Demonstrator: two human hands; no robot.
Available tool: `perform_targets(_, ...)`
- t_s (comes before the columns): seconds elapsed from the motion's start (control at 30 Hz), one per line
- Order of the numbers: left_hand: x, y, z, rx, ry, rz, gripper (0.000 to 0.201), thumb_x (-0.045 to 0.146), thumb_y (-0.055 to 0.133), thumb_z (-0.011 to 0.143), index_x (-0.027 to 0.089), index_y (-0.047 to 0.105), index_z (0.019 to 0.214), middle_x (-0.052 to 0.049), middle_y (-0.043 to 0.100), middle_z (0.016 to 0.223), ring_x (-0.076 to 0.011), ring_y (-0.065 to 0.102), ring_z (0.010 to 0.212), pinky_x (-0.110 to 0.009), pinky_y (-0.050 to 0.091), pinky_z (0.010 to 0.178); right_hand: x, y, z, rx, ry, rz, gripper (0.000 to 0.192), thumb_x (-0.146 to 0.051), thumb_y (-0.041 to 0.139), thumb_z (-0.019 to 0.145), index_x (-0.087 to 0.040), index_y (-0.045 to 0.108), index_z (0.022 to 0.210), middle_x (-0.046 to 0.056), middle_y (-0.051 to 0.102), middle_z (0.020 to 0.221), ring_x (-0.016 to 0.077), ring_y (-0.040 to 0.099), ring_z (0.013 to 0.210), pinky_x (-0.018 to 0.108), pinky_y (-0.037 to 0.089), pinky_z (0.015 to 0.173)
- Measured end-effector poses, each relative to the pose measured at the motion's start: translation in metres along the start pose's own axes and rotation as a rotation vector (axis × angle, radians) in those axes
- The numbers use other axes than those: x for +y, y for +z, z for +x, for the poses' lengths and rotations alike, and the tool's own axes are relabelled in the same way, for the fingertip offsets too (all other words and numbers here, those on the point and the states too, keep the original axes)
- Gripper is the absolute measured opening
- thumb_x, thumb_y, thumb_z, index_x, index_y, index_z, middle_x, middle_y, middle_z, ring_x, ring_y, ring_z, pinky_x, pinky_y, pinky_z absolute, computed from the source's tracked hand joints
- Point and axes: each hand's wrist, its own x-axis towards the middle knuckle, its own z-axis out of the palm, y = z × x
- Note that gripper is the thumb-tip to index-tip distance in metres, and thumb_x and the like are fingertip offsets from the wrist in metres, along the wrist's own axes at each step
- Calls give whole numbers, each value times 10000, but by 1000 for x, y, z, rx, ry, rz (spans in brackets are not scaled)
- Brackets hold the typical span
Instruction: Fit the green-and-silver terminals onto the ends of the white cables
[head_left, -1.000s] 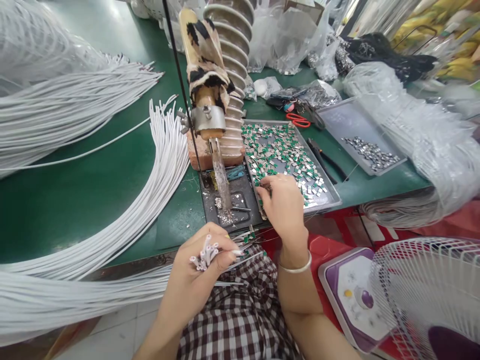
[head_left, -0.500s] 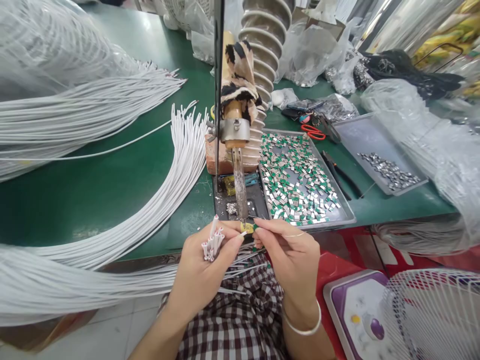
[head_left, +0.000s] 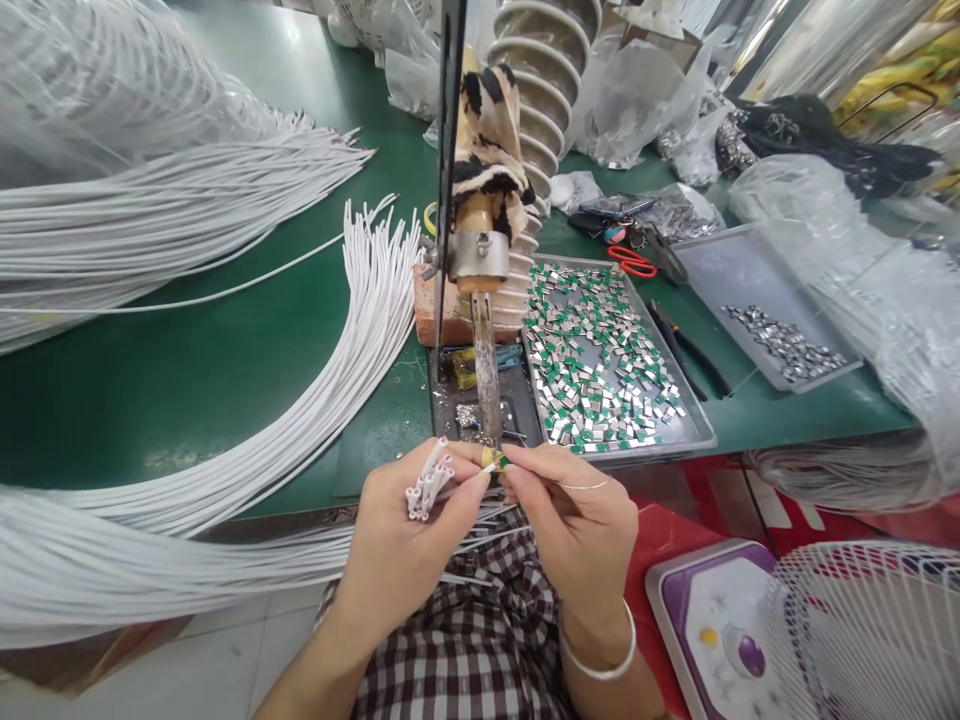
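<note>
Left hand (head_left: 409, 530) clamps white cable bundle (head_left: 426, 485) near tabletop (head_left: 225, 370) edge | right hand (head_left: 581, 520) pinches small green part (head_left: 501, 462) under soldering iron tip (head_left: 487, 385) | we keep both steady, joint aligned.

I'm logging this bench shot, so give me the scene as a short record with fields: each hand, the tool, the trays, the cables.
left hand: grips a bunch of white cable ends
right hand: pinches a small green part against the left fingertips
soldering iron: fixed, tip pointing down just above the fingertips
near tray: green and silver parts
far tray: small heap of silver parts
loose white cables: curved across the green table
</note>
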Motion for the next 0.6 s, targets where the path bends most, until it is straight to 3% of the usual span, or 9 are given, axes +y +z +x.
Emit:
perform_targets(0.27,2,-3,0,-7,18,4,182,171,637,894,207,694,724,-18,790,882,-151,705,759,-243,530,678,-1,-1,-3,-28,5,-55,216,-111,598,938,-237,755,1016,11,793,856,147,738,736,279,624,702)
perform_targets(0.37,4,-4,0,-1,22,1,178,159,636,889,209,682,724,-2,787,866,-135,695,724,-227,516,642,-1,0,-7,64,74,-30,283,-109,468,1009,-252,683,1123,-11,772,867,111,740,748,230,626,691)
perform_targets(0.43,5,-5,1,-1,26,-10,186,152,634,891,212,679,720,10,784,861,-125,697,723,-212,514,633,-1,1,-8,138,76,-6,257,-103,489,1010,-261,668,1102,-32,770,857,95,748,746,202,629,684)
perform_targets(0.6,5,-7,3,19,35,-39,202,135,651,896,234,697,726,55,771,874,-93,706,782,-169,526,710,-3,1,-3,128,-241,-154,179,-71,656,917,-216,727,992,24,786,982,152,763,917,288,652,825)
